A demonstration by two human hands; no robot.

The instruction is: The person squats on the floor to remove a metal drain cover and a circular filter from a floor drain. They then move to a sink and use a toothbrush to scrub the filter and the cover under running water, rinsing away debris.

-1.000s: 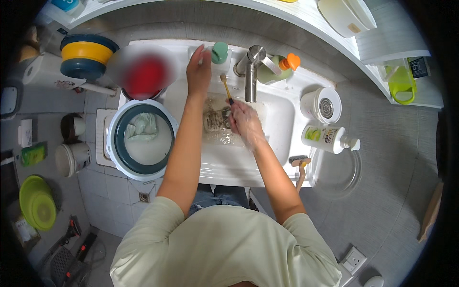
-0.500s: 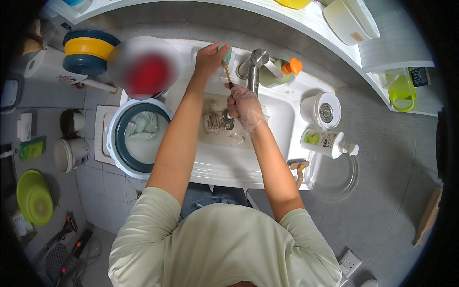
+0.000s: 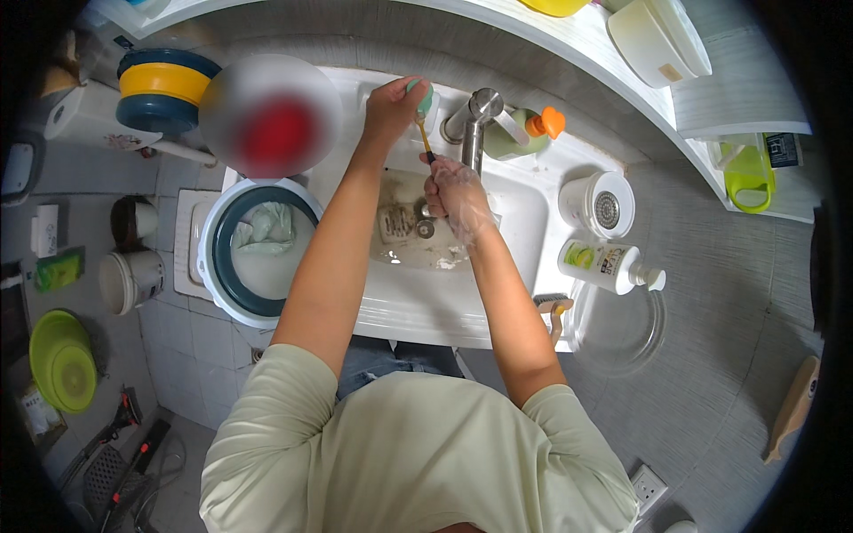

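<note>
My left hand [image 3: 391,112] is over the back of the white sink [image 3: 520,253], its fingers closed on a small mint-green rounded object [image 3: 420,94] whose kind I cannot make out. Just to the right and nearer, my right hand [image 3: 456,189] wears a clear plastic glove. It grips a thin tool [image 3: 424,138] with a gold-coloured shaft and a dark handle. The far end of this tool meets the green object; the handle's end is hidden in my fist. Below the hands, murky water with dark bits lies around the drain [image 3: 426,228].
The metal faucet [image 3: 474,130] stands right beside my right hand. A green bottle with an orange pump [image 3: 520,135], a white pump bottle [image 3: 606,265] and a white tub [image 3: 597,204] line the right side. A basin with wet cloth [image 3: 213,258] sits left; a shelf [image 3: 569,62] overhangs the back.
Both hands keep nearly the same place and the same hold. The water around the drain shows different reflections. The whole view has shifted very slightly.
</note>
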